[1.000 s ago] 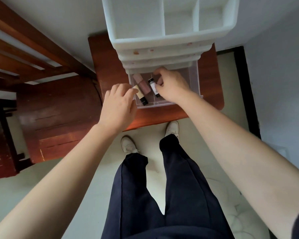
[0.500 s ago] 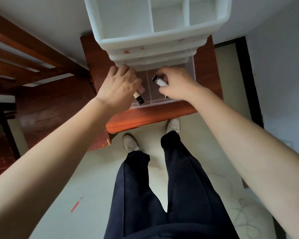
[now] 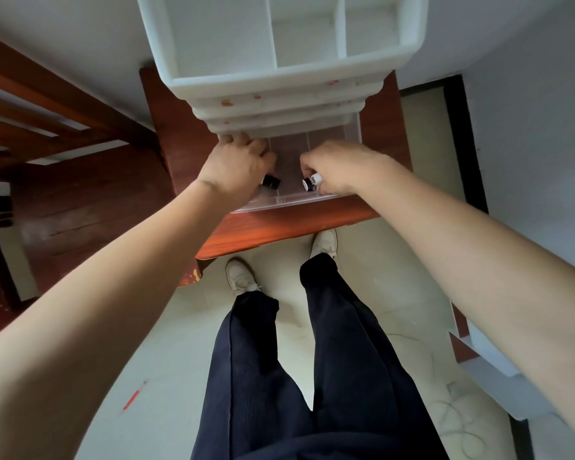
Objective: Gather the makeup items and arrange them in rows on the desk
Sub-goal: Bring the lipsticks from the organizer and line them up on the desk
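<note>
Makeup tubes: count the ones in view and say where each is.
2. A black-capped tube sticks out of the left hand; a white tube with a dark end is gripped in the right hand, both over the clear drawer. Hands may hide more.

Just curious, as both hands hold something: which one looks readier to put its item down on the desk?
Probably the right hand: its white tube is pinched free near the front of the clear drawer, beside bare desk. The left hand reaches deeper, by the white organizer.
</note>
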### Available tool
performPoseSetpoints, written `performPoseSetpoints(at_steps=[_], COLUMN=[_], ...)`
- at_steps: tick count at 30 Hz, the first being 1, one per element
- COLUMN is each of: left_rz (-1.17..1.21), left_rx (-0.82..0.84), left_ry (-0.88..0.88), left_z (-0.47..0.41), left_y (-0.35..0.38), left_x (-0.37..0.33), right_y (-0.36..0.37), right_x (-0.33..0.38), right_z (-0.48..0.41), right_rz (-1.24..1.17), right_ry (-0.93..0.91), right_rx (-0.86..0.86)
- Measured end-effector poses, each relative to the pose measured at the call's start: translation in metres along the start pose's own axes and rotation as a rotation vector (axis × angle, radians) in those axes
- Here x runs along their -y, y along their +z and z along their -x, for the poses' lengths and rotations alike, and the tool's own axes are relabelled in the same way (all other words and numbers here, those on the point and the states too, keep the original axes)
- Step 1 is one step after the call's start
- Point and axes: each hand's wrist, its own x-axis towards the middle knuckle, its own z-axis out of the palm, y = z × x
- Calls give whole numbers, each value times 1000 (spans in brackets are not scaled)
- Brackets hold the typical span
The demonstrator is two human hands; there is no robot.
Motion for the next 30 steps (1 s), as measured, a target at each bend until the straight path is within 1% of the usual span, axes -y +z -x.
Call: performPoseSetpoints(at_steps=[5,8,10,11,13,14,15,18,19,21,24,27,30], left_rz=[60,164,322,385,454,470,473,435,427,402,346,314,295], left_rx=[-25,-95,-217,-310,-493,-544,-555,-491,-467,-405,-325,-326,-367], left_ry=[-115,-186,-233,-253,-273,-270,-261,-228,-206,-149,-85,-117,-235], left_z=[-10,-15,-8,-1,19,29,38,61,67,77,81,77,69], left_y=[4,7,2,-2,-9,-10,-9,5,10,22,34,32,20], left_x=[-11,-16,-18,-20,-29,-34,-39,-52,-56,-61,-61,-55,-43], right_y=[12,14,14,12,10,9,9,23,31,51,76,78,65], right_x=[-3,-3,-2,-1,6,9,12,21,24,27,24,22,20], right_z=[0,7,15,21,32,38,45,63,67,73,72,67,57], right_rz=[-18,-70,-128,-168,-293,-364,-418,-479,-488,-490,-500,-470,-493], right_ry=[25,39,46,45,70,106,150,260,287,318,300,265,237], right_rx=[-27,-111,-268,-362,-518,-573,-616,-687,-679,-604,-502,-523,-589])
